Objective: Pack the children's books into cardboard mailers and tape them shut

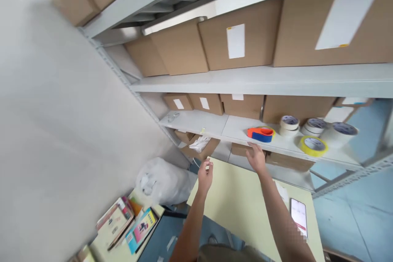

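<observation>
My right hand (256, 158) reaches up at the shelf edge with its fingers stretched out and nothing in them. Just above its fingertips, an orange and blue tape dispenser (260, 134) with a yellow roll lies on the shelf. The hand looks close below it; contact cannot be made out. My left hand (205, 175) hovers over the left edge of the pale yellow table (236, 200), its fingers loosely bent and apart, with no object visible in them.
Right of the dispenser stand white tape rolls (288, 126) and a yellow tape roll (313, 145). Cardboard boxes (239, 45) line the shelves. A phone (299, 215) lies on the table's right. At left are a plastic-wrapped bundle (166, 180) and books (141, 229).
</observation>
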A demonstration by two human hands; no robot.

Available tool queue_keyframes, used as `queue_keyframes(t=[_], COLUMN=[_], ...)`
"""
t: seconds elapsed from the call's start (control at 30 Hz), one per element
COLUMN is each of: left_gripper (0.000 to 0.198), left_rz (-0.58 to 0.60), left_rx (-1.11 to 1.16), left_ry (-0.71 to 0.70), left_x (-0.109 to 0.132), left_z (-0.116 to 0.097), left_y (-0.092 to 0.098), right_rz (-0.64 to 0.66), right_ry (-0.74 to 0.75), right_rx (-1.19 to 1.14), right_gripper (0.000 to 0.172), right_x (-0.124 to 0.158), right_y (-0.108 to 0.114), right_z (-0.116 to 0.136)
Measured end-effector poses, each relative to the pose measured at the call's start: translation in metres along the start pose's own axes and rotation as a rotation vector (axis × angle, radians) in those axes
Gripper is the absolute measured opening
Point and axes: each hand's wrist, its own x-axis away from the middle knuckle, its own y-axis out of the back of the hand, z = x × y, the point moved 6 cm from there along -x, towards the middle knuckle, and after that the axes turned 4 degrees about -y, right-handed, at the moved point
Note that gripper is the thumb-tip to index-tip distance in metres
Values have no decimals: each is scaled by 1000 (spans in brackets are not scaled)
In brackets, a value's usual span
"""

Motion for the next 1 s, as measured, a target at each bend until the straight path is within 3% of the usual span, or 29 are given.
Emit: queue_keyframes(t=[0.13, 0.3, 0.43, 0.53, 0.77, 1.0], left_gripper=[25, 19, 40, 52, 66, 73], left_rz=[-32, -141, -246, -331, -535, -709], left_rx=[-31, -30, 15, 43, 90, 122], left_ry=[5, 78, 190, 225, 353, 474], left_x=[20, 51, 81, 104, 164, 247], left_z=[19, 58, 92, 116, 193, 265], left_y=[36, 92, 147, 202, 352, 489], right_rz=[141, 291, 361, 407, 586, 801], right_ry=[94, 213, 325, 412, 537, 610], right_rx=[-44, -107, -123, -168, -210, -231], right_gripper=[44, 47, 51, 54, 53, 56], right_x=[49, 80, 100, 127, 217, 309], right_y=[-49, -99, -140, -179, -282, -393], right_z=[40, 100, 146, 189, 309, 414])
